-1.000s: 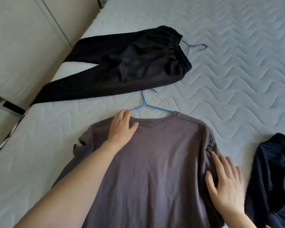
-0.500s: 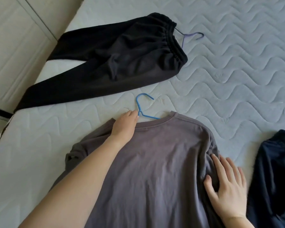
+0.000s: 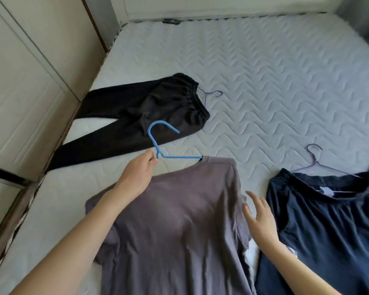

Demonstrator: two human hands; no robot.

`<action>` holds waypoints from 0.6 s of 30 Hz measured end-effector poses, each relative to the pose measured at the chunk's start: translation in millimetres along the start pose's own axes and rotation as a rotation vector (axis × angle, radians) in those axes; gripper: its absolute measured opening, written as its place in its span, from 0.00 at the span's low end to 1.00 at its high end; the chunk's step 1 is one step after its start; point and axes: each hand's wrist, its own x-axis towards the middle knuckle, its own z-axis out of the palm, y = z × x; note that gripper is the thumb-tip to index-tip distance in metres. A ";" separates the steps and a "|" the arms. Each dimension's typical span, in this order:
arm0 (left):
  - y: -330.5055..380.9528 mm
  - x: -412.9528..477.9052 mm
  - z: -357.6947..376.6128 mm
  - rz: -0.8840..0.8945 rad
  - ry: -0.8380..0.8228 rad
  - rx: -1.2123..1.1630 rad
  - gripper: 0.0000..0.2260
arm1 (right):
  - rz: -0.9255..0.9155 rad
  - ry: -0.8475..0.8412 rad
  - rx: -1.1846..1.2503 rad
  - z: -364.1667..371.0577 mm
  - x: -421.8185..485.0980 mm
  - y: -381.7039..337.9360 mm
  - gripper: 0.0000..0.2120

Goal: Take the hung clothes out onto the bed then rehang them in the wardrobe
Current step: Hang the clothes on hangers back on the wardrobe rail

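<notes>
While your left hand has its fingers pinched together on the neck of the blue hanger, the grey T-shirt lies face-down and creased on the bed right in front of you, its collar lifted off the mattress on your side. Your right hand hovers with fingers spread apart just beside the shirt's right sleeve, holding nothing. Touching close on the right lies a navy garment on a thin purple hanger. Beyond the blue hook, black trousers on another purple hanger stretch toward the bed's left edge, which runs along the pale wardrobe doors. Further back and to the right the quilted mattress is open up to the far wall.
</notes>
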 end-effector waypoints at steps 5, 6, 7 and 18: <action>71.9 -105.2 -86.9 -0.033 -0.012 -0.151 0.09 | 0.165 0.094 0.367 -103.2 -100.7 -80.9 0.12; 86.1 -131.9 -98.1 -0.038 -0.024 -0.154 0.10 | 0.171 0.097 0.415 -124.1 -126.0 -92.0 0.10; 100.2 -160.5 -107.7 -0.037 -0.028 -0.157 0.11 | 0.175 0.098 0.453 -144.4 -151.8 -102.2 0.09; 163.6 -445.2 -81.9 -0.152 -0.105 -0.483 0.13 | 0.351 0.258 0.719 -257.7 -422.8 -82.4 0.09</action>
